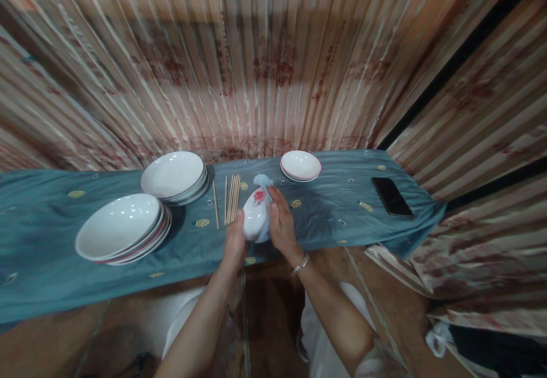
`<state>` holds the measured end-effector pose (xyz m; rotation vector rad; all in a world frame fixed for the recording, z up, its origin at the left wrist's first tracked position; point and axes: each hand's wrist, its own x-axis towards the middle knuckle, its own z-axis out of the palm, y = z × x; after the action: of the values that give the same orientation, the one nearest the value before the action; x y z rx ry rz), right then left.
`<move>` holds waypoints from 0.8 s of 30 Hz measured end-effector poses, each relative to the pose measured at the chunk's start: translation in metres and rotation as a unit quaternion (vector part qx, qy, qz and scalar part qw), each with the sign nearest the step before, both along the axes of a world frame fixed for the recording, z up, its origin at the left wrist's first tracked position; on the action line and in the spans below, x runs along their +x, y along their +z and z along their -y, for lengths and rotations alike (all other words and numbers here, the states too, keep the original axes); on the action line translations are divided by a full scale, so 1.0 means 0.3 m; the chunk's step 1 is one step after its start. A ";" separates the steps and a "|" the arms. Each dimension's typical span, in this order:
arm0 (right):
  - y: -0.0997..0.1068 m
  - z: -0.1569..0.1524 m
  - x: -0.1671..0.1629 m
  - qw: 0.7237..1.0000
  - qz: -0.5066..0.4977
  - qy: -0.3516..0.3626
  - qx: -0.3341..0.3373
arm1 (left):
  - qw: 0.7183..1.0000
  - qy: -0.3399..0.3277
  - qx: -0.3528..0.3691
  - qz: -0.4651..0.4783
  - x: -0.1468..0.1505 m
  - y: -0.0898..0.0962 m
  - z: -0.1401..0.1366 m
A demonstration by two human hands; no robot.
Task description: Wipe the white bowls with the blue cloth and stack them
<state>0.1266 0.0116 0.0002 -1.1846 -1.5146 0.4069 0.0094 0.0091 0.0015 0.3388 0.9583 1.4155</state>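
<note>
Between my hands, over the table's front edge, a white bowl (255, 218) with a red flower on its outside is tilted on its side. My left hand (235, 240) grips the bowl's near left rim, thumb along it. A light blue cloth (262, 181) wraps the right part of the bowl and bunches above it. My right hand (282, 222) presses that cloth against the bowl, with a bracelet at the wrist. Just left of the bowl lie several wooden chopsticks (233, 200) side by side, and a single chopstick (216, 205) lies apart from them.
Two stacks of white dishes stand at left, a near stack (119, 227) and a far stack (173, 176). Small red-rimmed bowls (301, 165) sit stacked at the back right. A black phone (391, 196) lies farther right on the teal tablecloth (329, 224). Patterned curtains (273, 70) hang behind.
</note>
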 end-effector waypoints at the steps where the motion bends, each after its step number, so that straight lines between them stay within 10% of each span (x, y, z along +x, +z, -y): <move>1: -0.007 -0.005 0.000 1.000 -0.018 -0.001 -0.007 | 1.000 0.019 0.004 -0.012 0.003 0.007 0.002; 24: -0.206 0.012 -0.069 0.979 -0.161 -0.028 -0.118 | 0.995 0.035 -0.039 0.081 0.005 0.096 0.001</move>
<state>0.1059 0.0079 -0.0615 -1.2722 -1.1726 0.7202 0.0107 0.0088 0.0304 0.1312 0.8977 1.4412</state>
